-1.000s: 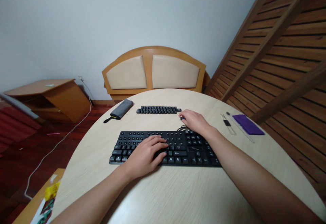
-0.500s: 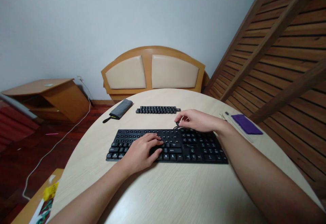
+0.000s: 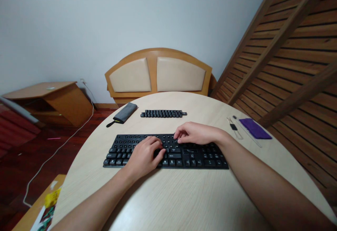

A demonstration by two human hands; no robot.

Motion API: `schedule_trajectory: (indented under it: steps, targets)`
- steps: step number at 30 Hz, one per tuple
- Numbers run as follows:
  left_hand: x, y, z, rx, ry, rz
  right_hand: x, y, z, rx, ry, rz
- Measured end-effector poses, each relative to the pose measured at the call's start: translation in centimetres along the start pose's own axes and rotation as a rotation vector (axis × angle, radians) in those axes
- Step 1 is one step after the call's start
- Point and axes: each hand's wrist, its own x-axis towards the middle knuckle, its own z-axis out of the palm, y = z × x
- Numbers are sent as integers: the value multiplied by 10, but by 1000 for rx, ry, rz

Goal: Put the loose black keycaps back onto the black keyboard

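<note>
A black keyboard (image 3: 168,166) lies on the light wooden table, with bare switch sockets showing in its upper rows and keycaps on the lower ones. My left hand (image 3: 144,154) rests on its middle, fingers apart and fingertips on the keys. Above the upper rows, right of centre, my right hand (image 3: 196,133) pinches a small dark piece that looks like a keycap (image 3: 175,140). Its fingertips are at the sockets; whether the piece touches one I cannot tell. Behind the keyboard, loose black keycaps (image 3: 162,113) stand in tight rows.
At the table's (image 3: 168,199) left edge lies a grey pouch (image 3: 125,112). On the right are a wire keycap puller (image 3: 233,126), a thin brush-like tool (image 3: 246,130) and a purple cloth (image 3: 255,128). A slatted wooden panel (image 3: 295,55) leans beyond them.
My right hand has moved from behind the keyboard's back edge down and left, over its upper rows. The keyboard has slid slightly left. My left hand has shifted a little left.
</note>
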Motion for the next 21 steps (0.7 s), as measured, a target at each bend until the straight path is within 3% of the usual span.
schedule_trajectory:
  steps: [21]
  targets:
    - [0,3,0,1,-30,46,-1,-21,11,-359,80,20]
